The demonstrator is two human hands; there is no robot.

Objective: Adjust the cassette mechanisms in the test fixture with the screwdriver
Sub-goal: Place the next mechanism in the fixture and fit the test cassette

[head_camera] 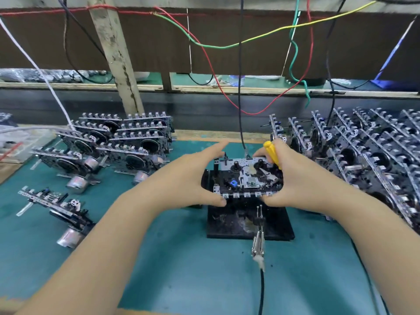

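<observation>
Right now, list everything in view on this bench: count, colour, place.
Cassette mechanism in fixture: one, silver and black, centre, held at both ends.
Black test fixture block: one, centre of the green mat.
Yellow-handled screwdriver: one, in the right hand.
Stacked cassette mechanisms, left: many, silver and black.
Stacked cassette mechanisms, right: many.
Metal clip on black cable: one, at the fixture's front.
Hanging wires: several; red, green, yellow, black, white.
Left hand: grip on the mechanism.
Right hand: likewise.
</observation>
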